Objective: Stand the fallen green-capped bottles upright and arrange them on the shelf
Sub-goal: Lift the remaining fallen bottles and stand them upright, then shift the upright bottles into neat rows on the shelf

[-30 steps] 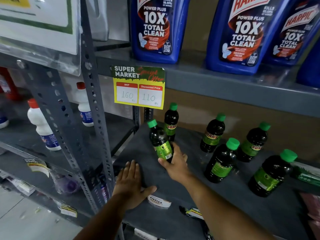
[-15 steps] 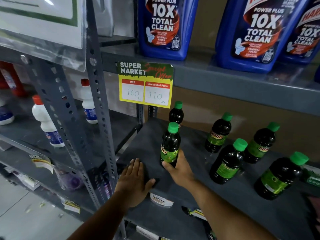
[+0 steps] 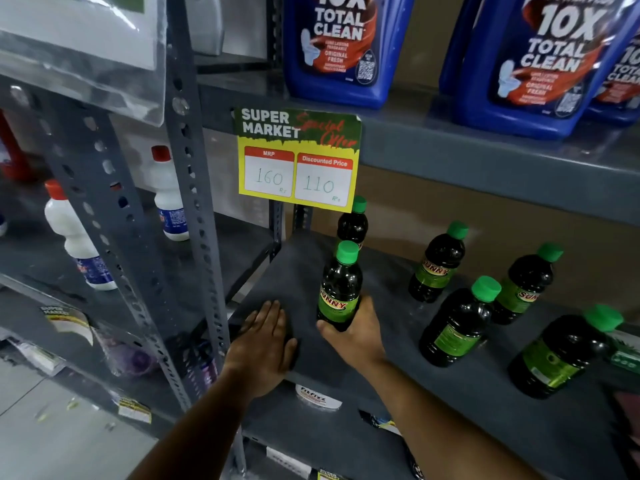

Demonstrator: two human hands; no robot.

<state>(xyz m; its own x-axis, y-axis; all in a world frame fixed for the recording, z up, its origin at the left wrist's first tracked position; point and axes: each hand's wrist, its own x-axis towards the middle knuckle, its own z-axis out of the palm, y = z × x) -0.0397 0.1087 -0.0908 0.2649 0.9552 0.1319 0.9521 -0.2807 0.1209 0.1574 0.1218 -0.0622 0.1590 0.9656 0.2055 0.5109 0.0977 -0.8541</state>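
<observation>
My right hand (image 3: pixel 356 336) grips the base of a dark green-capped bottle (image 3: pixel 339 282), which stands upright near the left front of the grey shelf (image 3: pixel 460 403). Right behind it stands another such bottle (image 3: pixel 352 223). Several more green-capped bottles stand to the right: one (image 3: pixel 437 263) at the back, one (image 3: pixel 457 322) in the middle, one (image 3: pixel 526 284) behind that, and one (image 3: pixel 564 353) at the far right. My left hand (image 3: pixel 263 344) lies flat, palm down, on the shelf's left front corner and holds nothing.
A yellow price tag (image 3: pixel 298 157) hangs from the upper shelf, where big blue cleaner bottles (image 3: pixel 341 46) stand. A perforated grey upright (image 3: pixel 194 202) rises left of my hands. White red-capped bottles (image 3: pixel 74 237) stand on the neighbouring shelf. A green packet (image 3: pixel 627 355) lies at the far right.
The bottle in my right hand was tilted with its cap to the left; it now stands upright on the shelf. My left hand has stayed flat on the corner.
</observation>
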